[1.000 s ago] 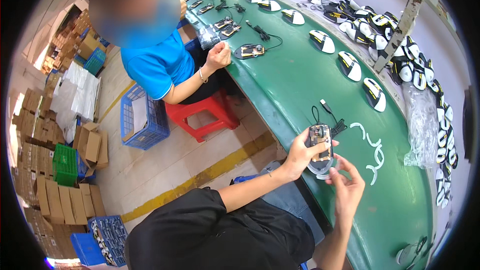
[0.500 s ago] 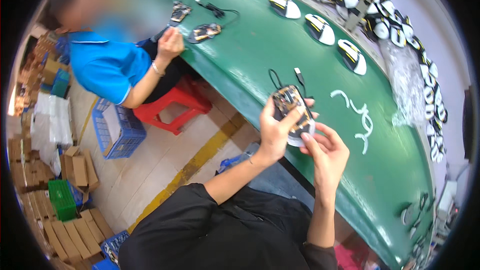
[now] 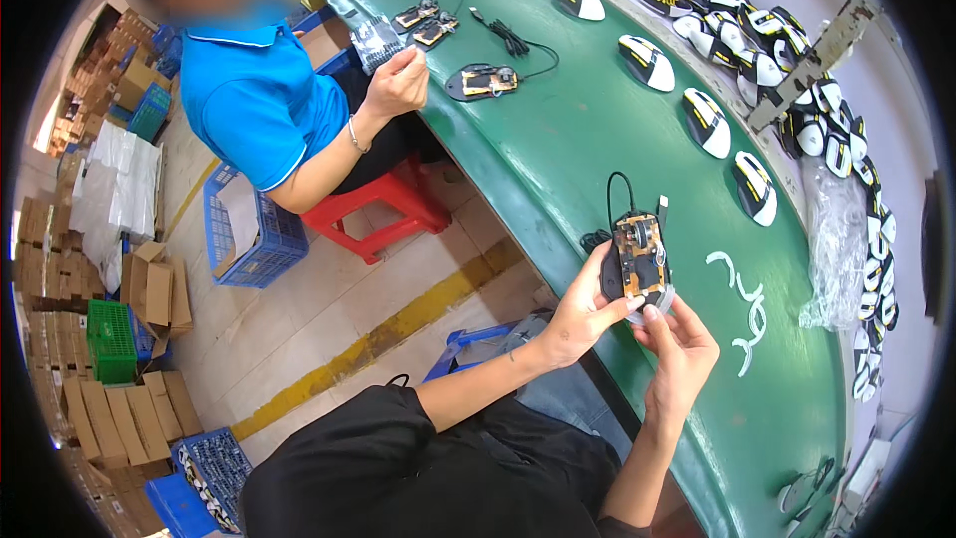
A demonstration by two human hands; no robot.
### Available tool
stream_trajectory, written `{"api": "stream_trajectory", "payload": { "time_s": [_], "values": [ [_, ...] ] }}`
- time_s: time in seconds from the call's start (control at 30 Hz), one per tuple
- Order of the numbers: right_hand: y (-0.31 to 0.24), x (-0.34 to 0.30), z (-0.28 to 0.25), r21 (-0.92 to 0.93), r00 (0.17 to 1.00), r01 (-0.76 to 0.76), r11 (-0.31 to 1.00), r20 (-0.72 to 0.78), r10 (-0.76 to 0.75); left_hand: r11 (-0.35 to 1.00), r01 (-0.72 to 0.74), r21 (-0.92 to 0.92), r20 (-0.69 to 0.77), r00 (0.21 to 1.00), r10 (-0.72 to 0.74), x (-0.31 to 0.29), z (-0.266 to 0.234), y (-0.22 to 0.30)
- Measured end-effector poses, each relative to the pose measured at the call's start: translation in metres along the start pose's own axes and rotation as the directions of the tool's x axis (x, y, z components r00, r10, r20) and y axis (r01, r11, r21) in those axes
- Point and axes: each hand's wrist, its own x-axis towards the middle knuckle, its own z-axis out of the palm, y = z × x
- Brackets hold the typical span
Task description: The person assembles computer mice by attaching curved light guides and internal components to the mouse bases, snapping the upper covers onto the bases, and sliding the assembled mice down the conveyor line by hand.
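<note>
The mouse base (image 3: pixel 638 251), gripped by the left hand (image 3: pixel 581 316), has been turned straighter; a clear strip (image 3: pixel 666 300), pinched by the right hand (image 3: pixel 683 347), is apparently still being fitted.

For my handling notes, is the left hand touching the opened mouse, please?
Touching: the head view shows the left hand clasping the opened mouse, no gap at its left edge.

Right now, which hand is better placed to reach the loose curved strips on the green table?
Right hand, I'd say: the curved strips lie nearer it, on its right. The left hand is farther, gripping the opened mouse; the right is at its rounded end.
</note>
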Motion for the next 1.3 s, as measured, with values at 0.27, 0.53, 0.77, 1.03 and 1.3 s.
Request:
{"api": "stream_trajectory", "payload": {
  "time_s": [0.27, 0.53, 0.77, 1.03, 1.3],
  "values": [
    [0.001, 0.005, -0.005, -0.064, 1.0, -0.031, 0.997, -0.002, 0.031, 0.978, -0.155, 0.138, 0.072, 0.987, 0.147, 0.0, 0.006, -0.002],
    [-0.003, 0.002, -0.013, 0.002, 0.991, -0.134, 0.991, -0.016, 0.134, 0.997, 0.043, 0.061, 0.08, 0.996, -0.048, 0.0, 0.001, 0.001],
    [0.009, -0.005, -0.018, 0.028, 1.0, -0.009, 1.0, -0.004, 0.009, 0.999, -0.021, -0.032, 0.064, 0.998, 0.023, -0.007, 0.017, -0.007],
    [0.001, -0.003, -0.023, 0.029, 0.995, -0.093, 0.995, -0.033, 0.094, 0.993, 0.06, -0.098, 0.084, 0.995, -0.052, -0.002, 0.016, 0.006],
    [-0.003, -0.003, -0.027, -0.19, 0.998, 0.013, 0.982, -0.064, -0.025, 1.0, 0.008, -0.03, 0.081, 0.997, -0.006, 0.002, 0.022, 0.0]
  ]
}}
